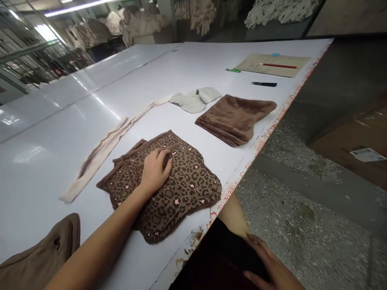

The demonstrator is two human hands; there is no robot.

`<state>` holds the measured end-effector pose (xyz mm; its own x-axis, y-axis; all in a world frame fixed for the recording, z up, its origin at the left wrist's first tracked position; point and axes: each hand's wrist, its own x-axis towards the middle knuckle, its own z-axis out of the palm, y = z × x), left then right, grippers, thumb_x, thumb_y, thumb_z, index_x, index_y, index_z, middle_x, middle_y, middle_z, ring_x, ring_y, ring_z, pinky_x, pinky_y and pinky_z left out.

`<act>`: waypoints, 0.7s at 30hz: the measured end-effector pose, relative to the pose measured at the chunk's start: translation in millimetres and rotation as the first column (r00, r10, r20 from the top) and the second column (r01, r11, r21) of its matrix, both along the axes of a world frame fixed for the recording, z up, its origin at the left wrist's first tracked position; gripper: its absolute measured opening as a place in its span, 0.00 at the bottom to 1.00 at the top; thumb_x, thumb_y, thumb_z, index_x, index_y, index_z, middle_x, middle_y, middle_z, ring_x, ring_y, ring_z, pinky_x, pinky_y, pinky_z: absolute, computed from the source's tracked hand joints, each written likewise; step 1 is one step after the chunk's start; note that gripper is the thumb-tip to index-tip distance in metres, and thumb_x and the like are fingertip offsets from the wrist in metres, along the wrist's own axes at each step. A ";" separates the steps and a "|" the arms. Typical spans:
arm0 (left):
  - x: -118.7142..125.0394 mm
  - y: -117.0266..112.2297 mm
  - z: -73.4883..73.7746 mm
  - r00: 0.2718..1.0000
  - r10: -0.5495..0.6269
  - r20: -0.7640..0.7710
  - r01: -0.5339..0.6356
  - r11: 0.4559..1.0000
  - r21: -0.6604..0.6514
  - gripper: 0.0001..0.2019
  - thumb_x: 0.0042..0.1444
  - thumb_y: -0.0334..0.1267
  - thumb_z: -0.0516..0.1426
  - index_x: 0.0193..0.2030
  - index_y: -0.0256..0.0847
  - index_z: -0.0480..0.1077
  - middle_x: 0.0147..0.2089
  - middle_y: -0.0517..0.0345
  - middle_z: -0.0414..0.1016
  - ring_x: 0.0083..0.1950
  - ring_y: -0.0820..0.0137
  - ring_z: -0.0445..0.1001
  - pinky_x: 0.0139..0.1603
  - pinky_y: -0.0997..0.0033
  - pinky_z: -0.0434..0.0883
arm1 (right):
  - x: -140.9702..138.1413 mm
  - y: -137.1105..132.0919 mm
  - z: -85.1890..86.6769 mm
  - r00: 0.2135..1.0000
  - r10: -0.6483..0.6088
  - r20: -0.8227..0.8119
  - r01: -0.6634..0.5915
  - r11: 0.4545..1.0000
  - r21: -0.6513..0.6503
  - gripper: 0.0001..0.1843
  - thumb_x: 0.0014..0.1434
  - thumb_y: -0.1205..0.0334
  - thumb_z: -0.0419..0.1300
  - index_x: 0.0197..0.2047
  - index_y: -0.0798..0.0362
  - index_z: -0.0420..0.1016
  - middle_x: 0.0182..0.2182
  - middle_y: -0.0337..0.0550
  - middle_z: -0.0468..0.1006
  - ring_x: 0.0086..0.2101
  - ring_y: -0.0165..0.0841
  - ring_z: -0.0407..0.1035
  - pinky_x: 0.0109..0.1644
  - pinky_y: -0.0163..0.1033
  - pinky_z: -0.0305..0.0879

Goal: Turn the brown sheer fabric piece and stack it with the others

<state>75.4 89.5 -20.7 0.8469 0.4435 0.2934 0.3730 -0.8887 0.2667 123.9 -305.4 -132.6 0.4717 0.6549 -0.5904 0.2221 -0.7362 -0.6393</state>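
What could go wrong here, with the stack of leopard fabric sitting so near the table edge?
The leopard-print pieces lie close to the table edge; only the left hand presses them, so a tug might slide some off onto the floor. The right hand is below the table, against dark cloth, so it cannot steady the stack. The layers already look fanned out and could shift further.

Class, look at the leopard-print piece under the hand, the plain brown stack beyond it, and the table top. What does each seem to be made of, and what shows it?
Leopard-print piece: soft knit or fleece fabric, matte, limp and dimpled under the left hand.
Plain brown stack: plush, velvety fabric, probably; fuzzy nap, soft folded edges.
Table top: smooth white board or laminate; glossy, reflecting the lights.
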 end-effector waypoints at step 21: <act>0.6 -0.7 0.4 1.000 0.004 -0.003 -0.003 0.999 0.047 0.13 0.59 0.39 0.49 0.48 0.41 0.66 0.47 0.50 0.68 0.50 0.61 0.67 0.52 0.58 0.64 | 42.0 23.3 5.5 0.986 -0.062 -0.156 0.086 0.985 0.152 0.17 0.53 0.49 0.59 0.44 0.46 0.78 0.41 0.44 0.79 0.42 0.36 0.74 0.45 0.38 0.68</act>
<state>76.0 88.8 -20.3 0.8463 0.4322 0.3115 0.3769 -0.8989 0.2234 165.9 -282.1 -127.1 0.4361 0.7122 -0.5500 0.0637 -0.6341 -0.7706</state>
